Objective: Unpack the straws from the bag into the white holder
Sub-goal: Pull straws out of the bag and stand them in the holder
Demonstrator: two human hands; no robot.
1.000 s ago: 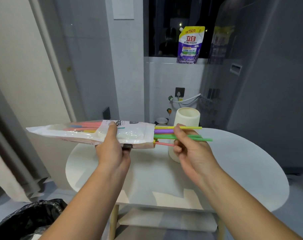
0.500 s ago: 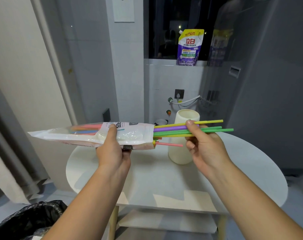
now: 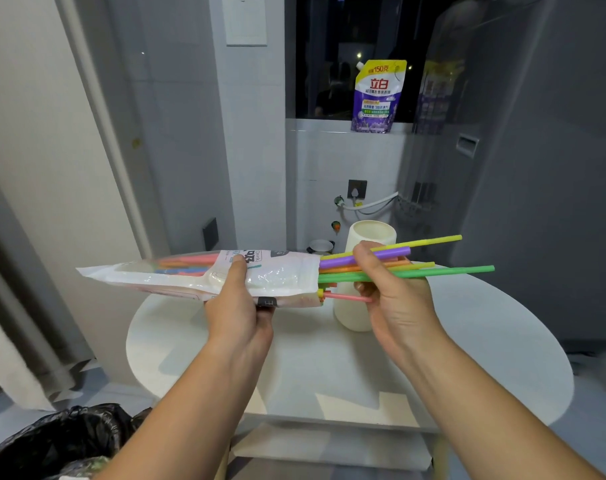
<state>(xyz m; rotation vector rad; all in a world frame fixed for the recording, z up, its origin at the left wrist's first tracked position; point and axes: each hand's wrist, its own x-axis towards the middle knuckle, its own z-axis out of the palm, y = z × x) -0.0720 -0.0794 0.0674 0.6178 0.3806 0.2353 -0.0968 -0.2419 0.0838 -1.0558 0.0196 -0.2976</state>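
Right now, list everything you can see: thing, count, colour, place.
straw bag: one, white and clear, held level above the table
straws: several, yellow, purple, orange, green, pink, sticking out of the bag's right end
white holder: one, upright on the table, behind the straws
table: one, white, round
detergent pouch: one, purple and yellow, on the window ledge
bin liner: one, black, bottom left
left hand: grip on the bag
right hand: grip on the straws

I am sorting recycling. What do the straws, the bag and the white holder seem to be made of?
Straws: probably plastic, smooth, bright uniform colours.
Bag: thin plastic film, glossy, partly clear, wrinkled.
White holder: matte, opaque; ceramic or plastic, I cannot tell.
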